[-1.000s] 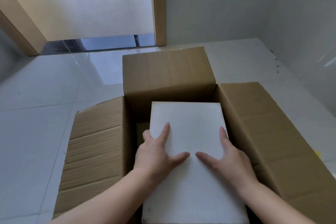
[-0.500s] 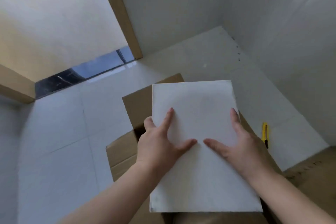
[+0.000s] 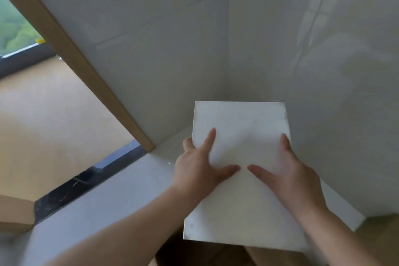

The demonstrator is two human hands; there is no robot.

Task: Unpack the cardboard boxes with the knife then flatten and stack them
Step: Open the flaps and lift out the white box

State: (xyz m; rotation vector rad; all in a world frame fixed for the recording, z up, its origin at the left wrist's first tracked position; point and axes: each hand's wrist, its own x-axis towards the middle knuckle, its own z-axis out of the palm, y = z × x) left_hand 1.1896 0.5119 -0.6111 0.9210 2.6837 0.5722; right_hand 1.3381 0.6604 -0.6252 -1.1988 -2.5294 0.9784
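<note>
We hold the white foam slab [image 3: 241,170] by its side edges, left hand [image 3: 198,170] and right hand [image 3: 287,170] gripping with fingers spread, near the wall corner [image 3: 226,49].

We see a matt white board [image 3: 244,127], smooth, slightly scuffed at its edges. The wall tiles [image 3: 323,49] look glossy; the door frame [image 3: 71,54] looks wooden.

Pale glossy tiled floor [image 3: 121,196], dark threshold strip [image 3: 90,177] at its doorway edge
</note>
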